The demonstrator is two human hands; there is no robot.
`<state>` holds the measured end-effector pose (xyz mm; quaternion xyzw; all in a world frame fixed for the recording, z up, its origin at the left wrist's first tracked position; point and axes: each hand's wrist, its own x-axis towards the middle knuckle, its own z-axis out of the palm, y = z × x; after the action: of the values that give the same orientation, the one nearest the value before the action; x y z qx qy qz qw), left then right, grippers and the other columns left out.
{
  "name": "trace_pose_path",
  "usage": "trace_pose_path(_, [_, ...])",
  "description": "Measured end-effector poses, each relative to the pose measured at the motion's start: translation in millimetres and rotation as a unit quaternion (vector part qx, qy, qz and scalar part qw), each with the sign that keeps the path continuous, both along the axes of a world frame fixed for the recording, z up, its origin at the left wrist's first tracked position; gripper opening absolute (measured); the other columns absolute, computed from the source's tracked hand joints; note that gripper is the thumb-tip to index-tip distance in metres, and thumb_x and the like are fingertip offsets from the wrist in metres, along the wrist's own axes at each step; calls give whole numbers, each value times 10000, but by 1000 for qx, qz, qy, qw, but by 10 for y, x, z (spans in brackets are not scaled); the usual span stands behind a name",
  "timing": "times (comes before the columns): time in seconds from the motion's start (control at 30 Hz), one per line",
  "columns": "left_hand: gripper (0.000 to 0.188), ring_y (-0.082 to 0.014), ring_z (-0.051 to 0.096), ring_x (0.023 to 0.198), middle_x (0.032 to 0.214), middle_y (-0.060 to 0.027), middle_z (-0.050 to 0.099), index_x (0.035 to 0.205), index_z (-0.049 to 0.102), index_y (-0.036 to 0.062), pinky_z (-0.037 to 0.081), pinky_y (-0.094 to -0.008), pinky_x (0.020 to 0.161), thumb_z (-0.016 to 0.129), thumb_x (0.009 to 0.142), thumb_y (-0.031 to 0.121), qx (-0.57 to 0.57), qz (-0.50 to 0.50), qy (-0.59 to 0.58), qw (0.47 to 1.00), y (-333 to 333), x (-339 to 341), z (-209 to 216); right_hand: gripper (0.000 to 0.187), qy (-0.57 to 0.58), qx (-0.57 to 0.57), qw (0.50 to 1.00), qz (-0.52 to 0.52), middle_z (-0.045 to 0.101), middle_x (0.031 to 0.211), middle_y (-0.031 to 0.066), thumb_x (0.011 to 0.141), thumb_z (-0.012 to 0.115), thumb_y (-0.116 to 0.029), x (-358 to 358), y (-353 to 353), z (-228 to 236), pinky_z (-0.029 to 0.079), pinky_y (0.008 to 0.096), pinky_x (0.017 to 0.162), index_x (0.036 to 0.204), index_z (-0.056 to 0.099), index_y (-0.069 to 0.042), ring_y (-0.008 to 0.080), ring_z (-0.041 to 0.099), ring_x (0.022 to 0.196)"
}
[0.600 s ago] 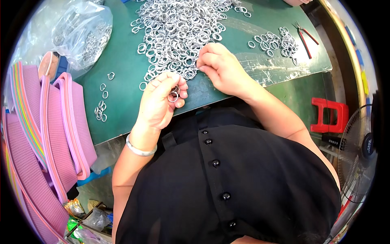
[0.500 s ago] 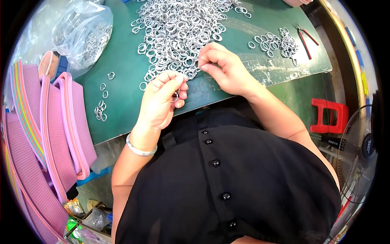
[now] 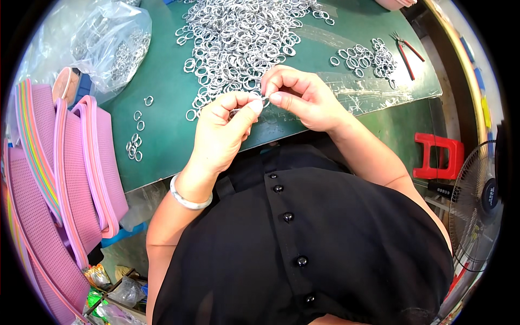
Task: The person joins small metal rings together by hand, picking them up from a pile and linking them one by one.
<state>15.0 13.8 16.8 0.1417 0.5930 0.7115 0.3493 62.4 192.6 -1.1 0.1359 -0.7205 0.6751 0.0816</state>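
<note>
With left hand (image 3: pixel 219 132) and right hand (image 3: pixel 314 103), pinches a ring (image 3: pixel 265 100) beside the pile (image 3: pixel 238 46), seemingly mostly unworked despite clusters (image 3: pixel 385 62) flanking it.

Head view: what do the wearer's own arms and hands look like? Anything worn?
Each grip is a bare, ungloved hand: left hand, right hand. No sleeves cover the forearms. The left wrist wears a pale, rounded bangle; no band shows on the right. Black top, round shiny buttons.
</note>
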Motion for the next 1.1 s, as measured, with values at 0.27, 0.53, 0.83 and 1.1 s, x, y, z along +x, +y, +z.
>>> trace_pose_path(0.27, [120,-3,396,517,641,48,509,838,619,48,320,-133,459,556,845,149,7,23,-41,999,1,-47,-43,59,-17,1,999,-39,536,839,24,809,558,-56,23,-36,29,411,230,669,819,560,2,86,496,752])
trace_pose_path(0.53, [116,-9,401,499,637,38,515,830,620,41,315,-134,438,553,840,135,23,29,-77,996,-4,-62,-52,51,-8,16,998,-54,550,831,32,805,560,-46,30,-29,12,413,233,664,823,573,0,90,503,738])
trace_pose_path(0.83, [148,-60,390,504,662,-29,496,870,553,-4,281,-154,399,489,862,130,103,-46,-229,967,-52,-167,-111,62,-20,24,998,-52,558,817,36,800,566,-54,42,-17,-5,417,237,676,833,577,-3,101,512,748])
trace_pose_path(1.1, [157,-76,382,513,674,-22,485,861,537,20,284,-163,408,487,866,168,142,-101,-264,949,-61,-177,-172,70,-25,15,998,-53,554,829,38,802,562,-57,48,-68,36,425,246,680,846,583,-7,108,524,757])
